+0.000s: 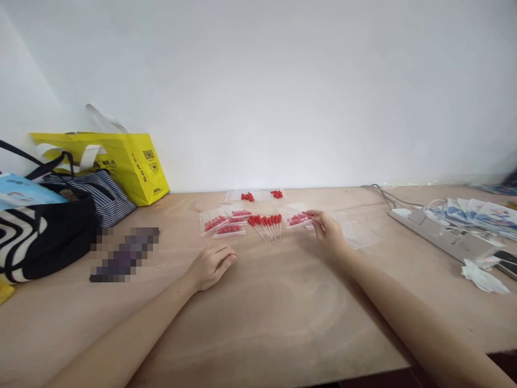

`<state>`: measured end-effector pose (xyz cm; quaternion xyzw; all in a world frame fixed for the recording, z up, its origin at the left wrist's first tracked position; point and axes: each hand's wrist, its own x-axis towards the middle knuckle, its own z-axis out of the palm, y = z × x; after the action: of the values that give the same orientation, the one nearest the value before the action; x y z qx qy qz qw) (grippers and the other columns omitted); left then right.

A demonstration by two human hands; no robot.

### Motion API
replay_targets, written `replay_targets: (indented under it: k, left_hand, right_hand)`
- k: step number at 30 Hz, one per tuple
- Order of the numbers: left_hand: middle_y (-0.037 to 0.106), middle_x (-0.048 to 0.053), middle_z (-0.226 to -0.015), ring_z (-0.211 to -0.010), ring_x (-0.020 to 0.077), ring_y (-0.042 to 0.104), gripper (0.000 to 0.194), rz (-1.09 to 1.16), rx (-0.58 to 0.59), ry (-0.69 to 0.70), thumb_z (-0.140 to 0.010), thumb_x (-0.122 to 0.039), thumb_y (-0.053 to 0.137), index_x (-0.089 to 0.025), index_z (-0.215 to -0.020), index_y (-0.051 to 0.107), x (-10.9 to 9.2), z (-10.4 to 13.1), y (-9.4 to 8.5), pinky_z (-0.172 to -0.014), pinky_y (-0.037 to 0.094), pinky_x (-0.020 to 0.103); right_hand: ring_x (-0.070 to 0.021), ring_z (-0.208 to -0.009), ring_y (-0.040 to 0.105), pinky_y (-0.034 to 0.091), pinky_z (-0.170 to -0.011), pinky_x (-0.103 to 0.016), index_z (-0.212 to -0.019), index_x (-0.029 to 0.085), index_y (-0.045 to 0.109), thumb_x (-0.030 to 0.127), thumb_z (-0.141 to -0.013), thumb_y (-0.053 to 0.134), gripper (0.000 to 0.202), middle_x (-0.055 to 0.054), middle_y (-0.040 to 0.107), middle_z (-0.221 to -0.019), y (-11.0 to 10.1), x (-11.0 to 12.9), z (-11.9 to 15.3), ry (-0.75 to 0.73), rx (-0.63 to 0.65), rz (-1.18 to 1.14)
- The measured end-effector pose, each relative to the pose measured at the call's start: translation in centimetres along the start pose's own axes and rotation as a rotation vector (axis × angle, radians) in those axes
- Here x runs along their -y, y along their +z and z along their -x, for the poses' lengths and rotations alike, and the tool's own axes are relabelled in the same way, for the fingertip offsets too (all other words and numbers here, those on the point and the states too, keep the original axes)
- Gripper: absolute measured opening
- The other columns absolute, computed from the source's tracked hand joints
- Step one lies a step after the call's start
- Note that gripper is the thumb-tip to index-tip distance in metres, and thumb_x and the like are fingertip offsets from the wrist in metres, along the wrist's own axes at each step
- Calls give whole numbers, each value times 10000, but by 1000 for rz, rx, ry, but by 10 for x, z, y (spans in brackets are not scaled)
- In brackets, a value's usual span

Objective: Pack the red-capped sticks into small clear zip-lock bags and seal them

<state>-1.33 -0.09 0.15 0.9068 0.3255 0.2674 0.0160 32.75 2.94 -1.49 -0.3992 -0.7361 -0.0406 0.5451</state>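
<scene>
Forearms cross the table from its near edge. The left hand rests on the tabletop, fingers together and loosely curled, with nothing seen in them. The right hand has thumb and fingers pinched at the right side of a clear bag of red-tipped sticks; the exact grip is too small to tell. Loose sticks fan out between this bag and the filled bags to the left, red ends toward the far edge. More red tips lie along that edge. Flat clear sleeves lie just beyond the right wrist.

Handling the pinched bag seems the step in hand; shifting anything so limp would call for a firm hold on its rim, clear of the loose sticks.
</scene>
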Motion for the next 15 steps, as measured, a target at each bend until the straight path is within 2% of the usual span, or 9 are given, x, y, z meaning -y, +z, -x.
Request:
replay_targets:
  k: [3, 6, 12, 13, 15]
  left_hand:
    - [563, 23, -744, -680, 141, 531, 266, 26, 32, -4, -906, -269, 322, -170, -794, 543, -2, -1, -1, -629, 400, 237]
    - [562, 28, -754, -695, 143, 529, 276, 27, 39, -5, -909, -265, 317, -166, -786, 543, -2, -1, -1, -642, 400, 238]
    - [560, 32, -738, -706, 149, 528, 294, 13, 45, 4, -912, -268, 312, -164, -767, 546, 0, -1, 0, -657, 405, 244]
    - [560, 33, -737, -706, 150, 526, 295, 10, 46, 7, -912, -267, 312, -162, -764, 545, 0, -1, 1, -659, 403, 248]
    - [563, 34, -736, -705, 152, 522, 292, 3, 47, 12, -911, -265, 316, -160, -762, 544, 1, -1, 1, -660, 401, 253]
  right_hand:
    - [-175, -915, 588, 461, -758, -325, -773, 205, 434, 178, -801, 398, 54, -106, 611, -984, -4, -29, -4, 114, 92, 49]
    - [-169, -919, 578, 451, -770, -319, -784, 197, 465, 165, -790, 393, 79, -96, 605, -1013, -4, -46, -6, 175, 225, 107]
    - [-190, -944, 544, 400, -837, -335, -800, 185, 589, 137, -713, 445, 175, -63, 621, -978, -14, -49, -15, 169, 453, 305]
    - [-201, -948, 539, 390, -848, -349, -809, 193, 608, 155, -699, 468, 182, -59, 622, -975, -19, -48, -18, 222, 457, 382]
    - [-232, -950, 537, 393, -832, -378, -835, 200, 631, 198, -685, 494, 203, -74, 615, -988, -30, -50, -23, 441, 390, 584]
